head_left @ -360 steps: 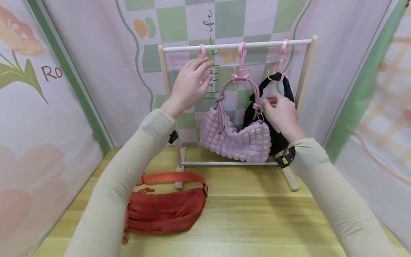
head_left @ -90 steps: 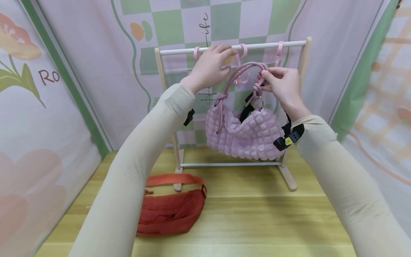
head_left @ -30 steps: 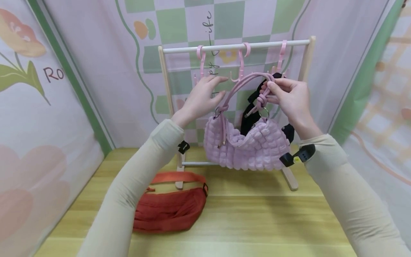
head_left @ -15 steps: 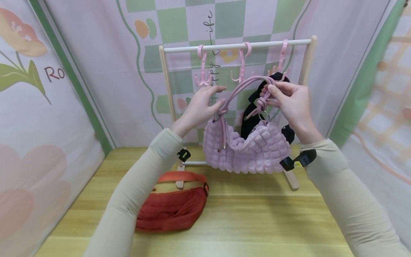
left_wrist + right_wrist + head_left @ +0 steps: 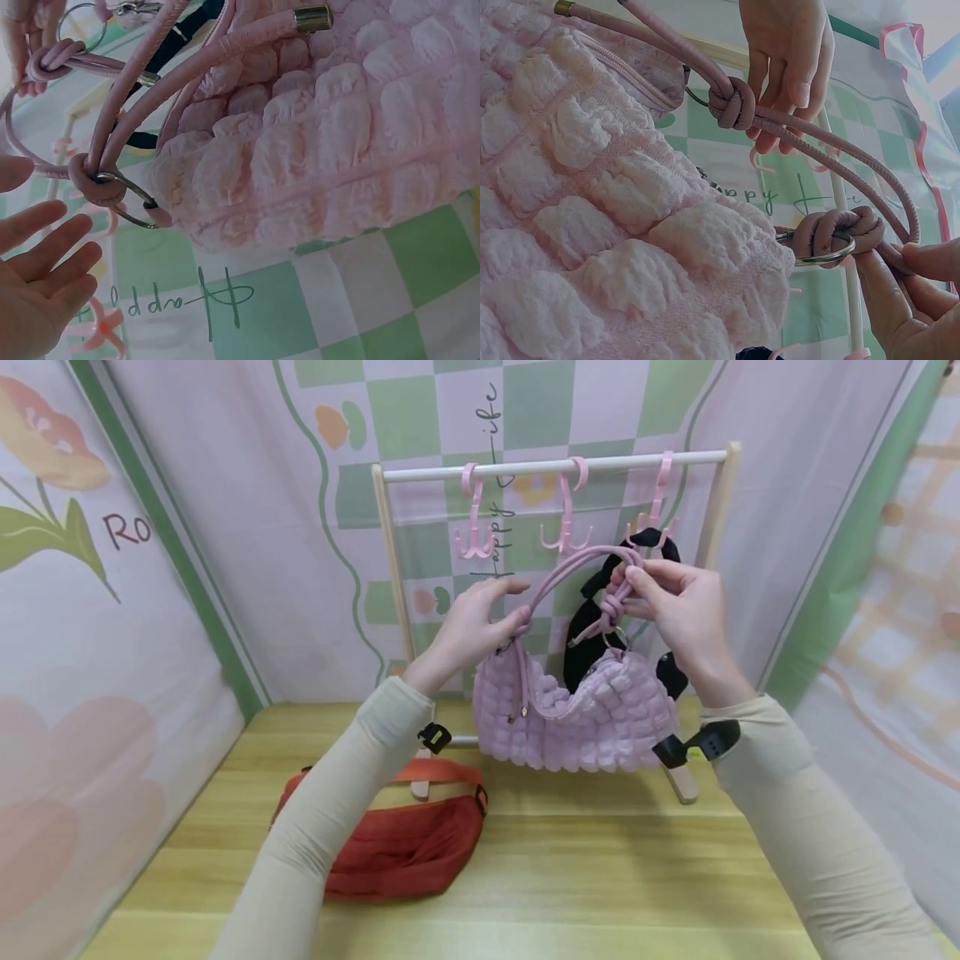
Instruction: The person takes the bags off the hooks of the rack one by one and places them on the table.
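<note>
A lilac puffy handbag hangs in the air in front of the rack, its knotted cord handle off the hooks. My right hand pinches the handle just above its right knot, thumb against fingers. My left hand is beside the left knot; in the left wrist view its fingers are spread and apart from the cord. Behind the handle, the middle pink hook carries nothing. A black bag, partly hidden by the handbag, hangs from the right pink hook.
The rack has a white top rail and wooden posts. Its left pink hook is bare. A red waist bag lies on the wooden table under my left forearm. Printed fabric walls enclose the table.
Twelve seconds ago the handbag hung on the middle hook; now my right hand holds it off the hook. Over the last second the bag has sunk slightly, and my left hand has lowered.
</note>
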### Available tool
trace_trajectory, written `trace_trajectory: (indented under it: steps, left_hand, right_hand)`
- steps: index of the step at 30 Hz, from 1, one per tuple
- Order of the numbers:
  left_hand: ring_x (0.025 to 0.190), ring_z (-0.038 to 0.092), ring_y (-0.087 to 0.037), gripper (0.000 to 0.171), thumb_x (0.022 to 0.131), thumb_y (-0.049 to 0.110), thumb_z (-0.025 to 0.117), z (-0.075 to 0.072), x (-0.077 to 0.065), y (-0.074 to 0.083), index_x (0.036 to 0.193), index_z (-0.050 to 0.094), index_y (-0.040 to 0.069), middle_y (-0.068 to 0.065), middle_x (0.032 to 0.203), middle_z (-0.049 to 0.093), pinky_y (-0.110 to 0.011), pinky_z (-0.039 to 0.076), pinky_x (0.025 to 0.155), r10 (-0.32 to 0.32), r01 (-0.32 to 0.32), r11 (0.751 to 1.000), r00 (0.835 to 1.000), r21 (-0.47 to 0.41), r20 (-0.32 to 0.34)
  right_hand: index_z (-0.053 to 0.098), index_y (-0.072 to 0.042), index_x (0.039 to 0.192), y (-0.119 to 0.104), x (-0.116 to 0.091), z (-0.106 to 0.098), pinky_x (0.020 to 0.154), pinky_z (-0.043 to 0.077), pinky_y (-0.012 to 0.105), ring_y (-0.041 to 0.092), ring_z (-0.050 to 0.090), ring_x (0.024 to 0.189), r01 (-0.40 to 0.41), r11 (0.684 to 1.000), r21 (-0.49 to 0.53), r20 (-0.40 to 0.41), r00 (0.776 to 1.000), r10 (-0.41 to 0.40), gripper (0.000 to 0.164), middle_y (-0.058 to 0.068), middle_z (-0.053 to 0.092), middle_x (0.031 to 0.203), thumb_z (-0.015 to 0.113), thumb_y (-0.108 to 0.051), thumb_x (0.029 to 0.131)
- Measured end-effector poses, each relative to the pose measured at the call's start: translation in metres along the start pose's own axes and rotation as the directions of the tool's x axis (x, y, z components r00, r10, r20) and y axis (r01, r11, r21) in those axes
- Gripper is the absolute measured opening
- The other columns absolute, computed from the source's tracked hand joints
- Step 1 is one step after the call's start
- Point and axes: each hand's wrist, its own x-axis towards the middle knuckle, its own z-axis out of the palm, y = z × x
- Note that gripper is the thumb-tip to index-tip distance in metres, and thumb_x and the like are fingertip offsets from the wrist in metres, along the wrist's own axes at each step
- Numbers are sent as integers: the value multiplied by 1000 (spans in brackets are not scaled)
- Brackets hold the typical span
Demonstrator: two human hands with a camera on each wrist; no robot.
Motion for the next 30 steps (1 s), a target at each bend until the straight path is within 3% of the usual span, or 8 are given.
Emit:
trace_trajectory:
  steps: [3,8,20,30]
  left_hand:
    - [127,47,-18,40,95,32,55,3,-1,0,130,56,12,-2,130,58,-35,37,107,14,-14,1000,1000,-14,-2]
    - [122,51,-19,37,95,30,56,8,-4,1,127,58,11,-3,127,60,-35,39,104,13,-13,999,1000,-32,0]
    - [117,55,-21,29,93,27,59,15,-7,7,115,65,8,-6,118,64,-36,41,102,-33,34,999,999,-38,9]
    - [111,57,-16,18,91,25,62,20,-9,9,104,67,12,-2,111,65,-33,44,96,-91,92,993,996,-73,15]
  right_hand:
    - [66,11,108,1,-2,1,68,55,25,14,70,76,-4,1000,11,-1,1000,4,32,7,72,83,70,-9,83]
    - [69,6,107,2,-5,1,69,55,26,15,70,76,-22,1000,14,1,1000,22,29,8,72,84,70,-11,83]
    - [72,1,100,7,-9,-1,67,55,25,13,71,74,16,1000,12,-8,1000,-16,19,4,73,83,69,-9,84]
    - [69,7,105,10,-11,-4,64,55,23,10,71,74,27,999,-25,-35,999,-28,27,1,73,81,70,-10,84]
